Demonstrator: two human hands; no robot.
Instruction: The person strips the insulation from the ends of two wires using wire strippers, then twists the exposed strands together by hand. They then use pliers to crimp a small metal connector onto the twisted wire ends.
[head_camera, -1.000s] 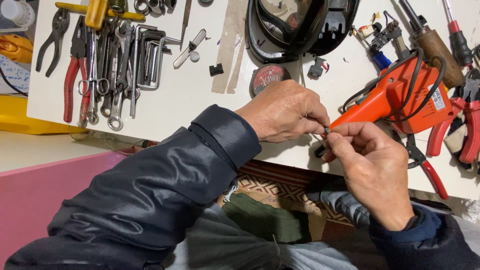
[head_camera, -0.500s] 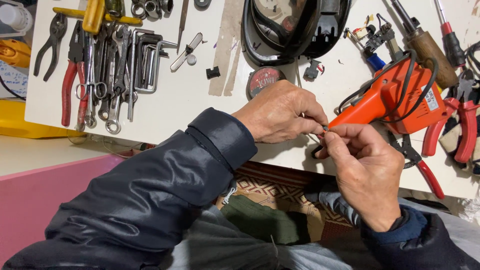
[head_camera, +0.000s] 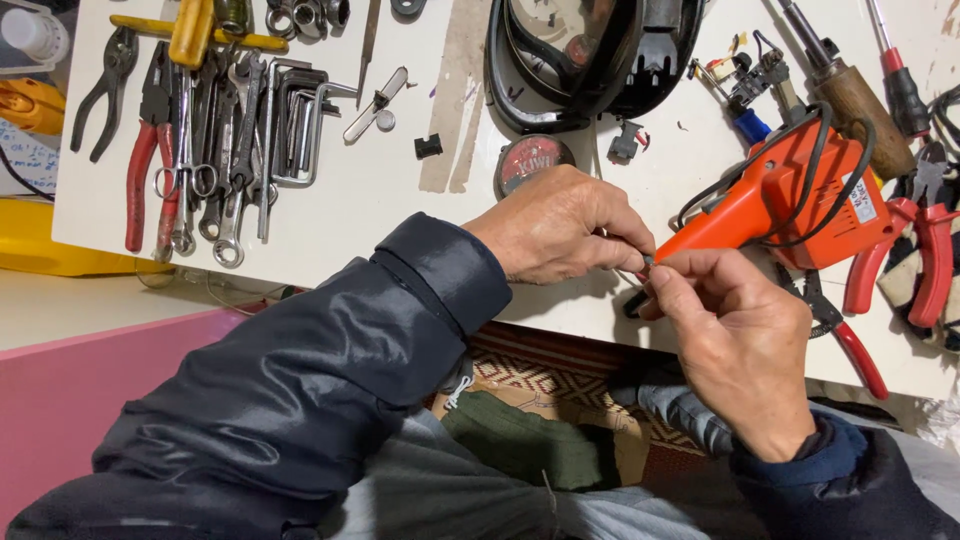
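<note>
The left hand (head_camera: 565, 225) and the right hand (head_camera: 735, 335) meet fingertip to fingertip at the near edge of the white workbench (head_camera: 400, 200). Both are closed in a pinch on a thin wire end (head_camera: 640, 268), the left from the left side, the right from the lower right. The wire end lies directly between the two hands, equally near to each; its long axis runs roughly left to right, rising slightly toward the right. It appears as a short, slender piece, pale to reddish, mostly covered by the fingertips, so its exact kind cannot be told. Just beyond the pinch, up and to the right, lies an orange pistol-shaped electric tool (head_camera: 790, 200) with a black cord looped over its body, its narrow tip pointing toward the fingers. Behind the left hand sits a round dark tin (head_camera: 530, 160). Farther right lie red-handled cutters (head_camera: 915, 240) and a wooden-handled soldering iron (head_camera: 850, 90). At far left, wrenches, hex keys and red-handled pliers (head_camera: 150, 170) form a group well apart from the hands.
</note>
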